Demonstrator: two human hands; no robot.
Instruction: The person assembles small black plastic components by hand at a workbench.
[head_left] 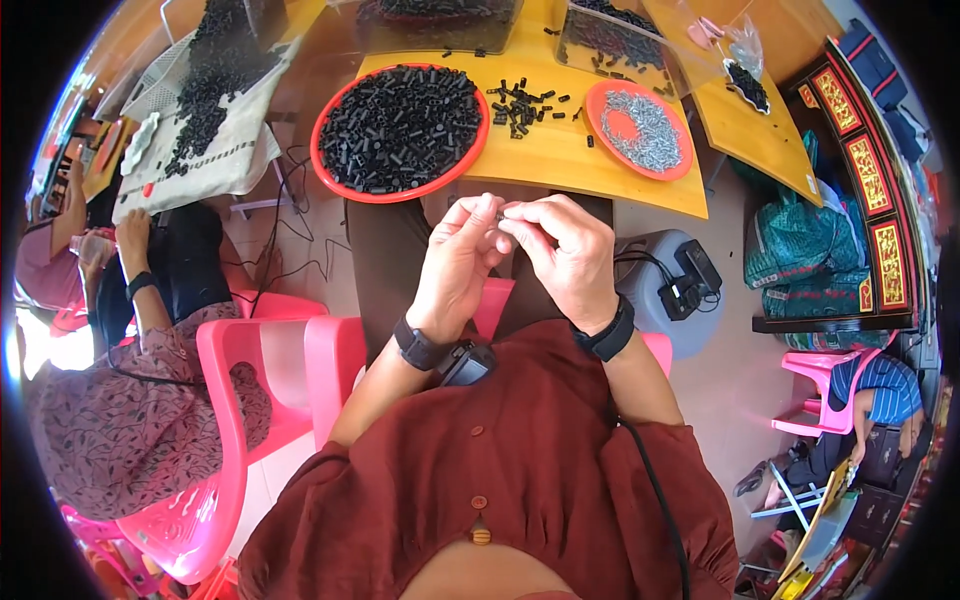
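Note:
My left hand (pixel 460 260) and my right hand (pixel 570 250) meet fingertip to fingertip above my lap, just off the table's near edge. Both are closed in a pinch around something small, mostly hidden by the fingers; its kind is too small to tell. Beyond them on the yellow table (pixel 560 170) stands a round red tray (pixel 316 150) heaped with short black cylindrical plastic pieces (pixel 400 125). Several similar black pieces (pixel 520 105) lie loose to its right. Farther right, an orange-red plate (pixel 603 135) carries many small silvery metal parts (pixel 645 130).
Clear bins (pixel 610 45) of black pieces stand at the back. To the left, a co-worker (pixel 150 370) sits by a cloth-covered table (pixel 235 150) with more black pieces. Pink chairs (pixel 225 400) stand close on my left. A grey container (pixel 665 300) with black adapters is at my right.

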